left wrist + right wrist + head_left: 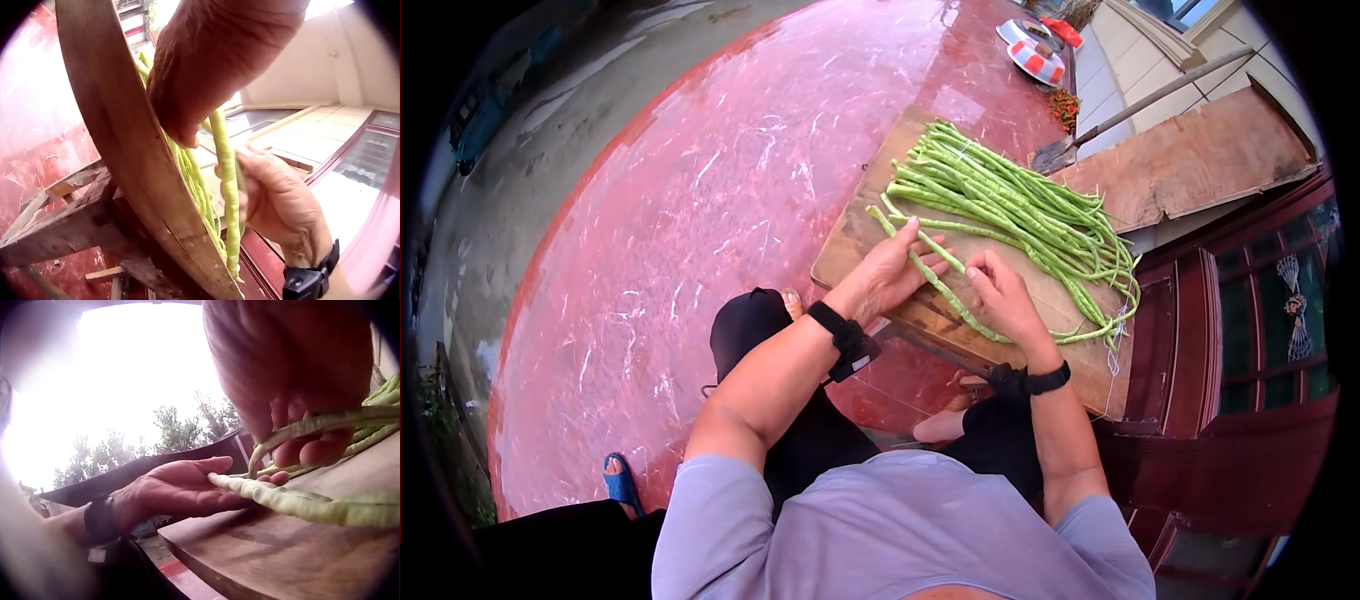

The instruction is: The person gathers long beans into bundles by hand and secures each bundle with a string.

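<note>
A large bunch of green long beans lies on a wooden board. My left hand is palm up at the board's near edge, holding a long bean that runs between thumb and fingers. In the right wrist view, that bean crosses the fingers of the left hand. My right hand, just to the right, pinches a bean between thumb and fingers, and this bean bends sharply at the thumb. In the left wrist view, the right hand is behind a hanging bean.
White string trails from the bunch's right end. Past the board are a shovel, a plank and lidded bowls. A dark red door stands on the right. Someone's blue-slippered foot is at lower left.
</note>
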Demonstrator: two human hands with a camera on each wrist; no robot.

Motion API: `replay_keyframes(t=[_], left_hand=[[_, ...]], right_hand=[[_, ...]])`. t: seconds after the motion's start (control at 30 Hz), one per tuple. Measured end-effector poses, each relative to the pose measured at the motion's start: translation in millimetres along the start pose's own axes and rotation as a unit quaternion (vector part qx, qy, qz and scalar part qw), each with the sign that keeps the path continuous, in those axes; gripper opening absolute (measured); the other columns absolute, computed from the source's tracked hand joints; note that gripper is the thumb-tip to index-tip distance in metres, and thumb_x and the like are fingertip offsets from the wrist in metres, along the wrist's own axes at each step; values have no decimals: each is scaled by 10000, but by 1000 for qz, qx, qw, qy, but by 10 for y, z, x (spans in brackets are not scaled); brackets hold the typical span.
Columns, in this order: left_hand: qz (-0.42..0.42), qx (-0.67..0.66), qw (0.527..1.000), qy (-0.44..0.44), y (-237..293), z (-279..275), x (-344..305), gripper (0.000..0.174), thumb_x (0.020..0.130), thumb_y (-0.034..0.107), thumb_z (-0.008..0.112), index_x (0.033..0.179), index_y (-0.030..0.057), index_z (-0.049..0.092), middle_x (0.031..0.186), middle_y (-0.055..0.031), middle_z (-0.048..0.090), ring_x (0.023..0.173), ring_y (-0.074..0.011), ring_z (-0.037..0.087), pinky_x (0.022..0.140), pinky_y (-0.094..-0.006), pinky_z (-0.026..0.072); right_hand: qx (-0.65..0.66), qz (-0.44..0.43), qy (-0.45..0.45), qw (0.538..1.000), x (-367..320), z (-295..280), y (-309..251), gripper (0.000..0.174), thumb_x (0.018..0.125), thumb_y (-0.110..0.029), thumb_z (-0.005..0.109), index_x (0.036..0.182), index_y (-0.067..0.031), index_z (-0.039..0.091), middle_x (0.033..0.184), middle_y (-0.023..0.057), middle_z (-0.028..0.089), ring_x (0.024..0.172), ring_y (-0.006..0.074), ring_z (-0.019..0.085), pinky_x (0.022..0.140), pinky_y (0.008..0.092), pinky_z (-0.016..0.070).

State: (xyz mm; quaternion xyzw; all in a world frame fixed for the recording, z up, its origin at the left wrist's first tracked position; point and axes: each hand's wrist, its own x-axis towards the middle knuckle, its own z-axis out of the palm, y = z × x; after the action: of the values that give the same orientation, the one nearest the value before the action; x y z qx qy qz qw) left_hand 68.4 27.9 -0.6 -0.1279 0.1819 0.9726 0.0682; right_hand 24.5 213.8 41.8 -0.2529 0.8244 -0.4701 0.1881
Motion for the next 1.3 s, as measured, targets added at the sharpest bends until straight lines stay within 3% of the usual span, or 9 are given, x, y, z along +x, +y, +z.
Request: replay_keyframes(t=[0.07, 0.23, 0.43, 0.6, 0.7, 0.8, 1.03, 1.17, 1.3], left_hand=[[17, -42, 999, 13, -28, 36, -30, 477, 1025, 328, 381, 1297, -61, 330, 1355, -266, 391, 1219, -378, 482, 1050, -463, 433], [22, -69, 997, 26, -31, -40, -13, 378, 1019, 307, 413, 1235, -3, 391, 1102, -209, 578, 1058, -353, 604, 960, -504, 489], [48, -8, 997, -54, -85, -129, -10, 360, 996, 309, 489, 1284, 104, 421, 777, -35, 614, 948, -266, 632, 919, -474, 510], [52, 45, 998, -8, -99, -111, -13, 410, 991, 334, 493, 1305, 88, 401, 1002, -110, 589, 921, -268, 625, 906, -466, 516], [54, 101, 993, 23, -84, -10, -36, 455, 995, 349, 478, 1315, 44, 374, 1178, -156, 509, 981, -278, 600, 912, -454, 509], [71, 172, 983, -1, -81, -24, -19, 517, 999, 367, 461, 1342, 3, 333, 1278, -178, 446, 1084, -285, 546, 943, -434, 487], [122, 207, 970, -45, -86, -5, 0, 591, 1008, 411, 409, 1462, 76, 235, 1408, -163, 384, 1267, -294, 409, 1044, -438, 397], [126, 150, 977, -78, -69, 28, -17, 588, 1021, 428, 335, 1492, 109, 186, 1452, -159, 371, 1321, -277, 374, 1076, -426, 359], [118, 79, 985, -94, -72, 83, -48, 541, 1017, 408, 369, 1402, 36, 290, 1188, -127, 552, 1231, -272, 472, 1060, -421, 379]], right_hand=[[17, -6, 5, 1000, -152, 47, -129, 116, 948, -142, 530, 952, -27, 545, 775, 14, 544, 620, 69, 487, 577, 236, 429], [-99, -58, 42, 992, -339, 13, -115, 105, 915, -119, 557, 967, -29, 566, 832, 91, 593, 737, 197, 580, 676, 323, 464], [-191, -73, 55, 977, -351, -67, -62, 124, 894, -133, 589, 985, -48, 586, 887, 141, 615, 800, 294, 609, 714, 360, 469], [-190, -37, 26, 981, -190, -157, -73, 177, 876, -128, 601, 1038, -57, 597, 980, 136, 620, 894, 313, 603, 769, 382, 479], [-351, -229, 129, 899, 190, -278, 152, 244, 841, -104, 623, 1081, -72, 596, 1090, 123, 594, 1007, 318, 567, 827, 408, 473], [-357, -170, 79, 915, 449, -311, 229, 294, 808, -93, 644, 1097, -81, 592, 1138, 104, 567, 1062, 323, 532, 857, 422, 463], [-408, -204, 25, 889, 561, -250, 174, 201, 806, -125, 658, 997, -103, 598, 860, 116, 551, 864, 316, 553, 725, 431, 462], [-394, -208, -37, 895, 272, -138, 46, 129, 870, -164, 598, 964, -81, 572, 852, 137, 559, 856, 351, 545, 711, 458, 440], [-284, -222, -11, 933, 49, 27, -60, 138, 896, -180, 574, 932, -47, 567, 887, 169, 574, 852, 375, 538, 721, 466, 434]])
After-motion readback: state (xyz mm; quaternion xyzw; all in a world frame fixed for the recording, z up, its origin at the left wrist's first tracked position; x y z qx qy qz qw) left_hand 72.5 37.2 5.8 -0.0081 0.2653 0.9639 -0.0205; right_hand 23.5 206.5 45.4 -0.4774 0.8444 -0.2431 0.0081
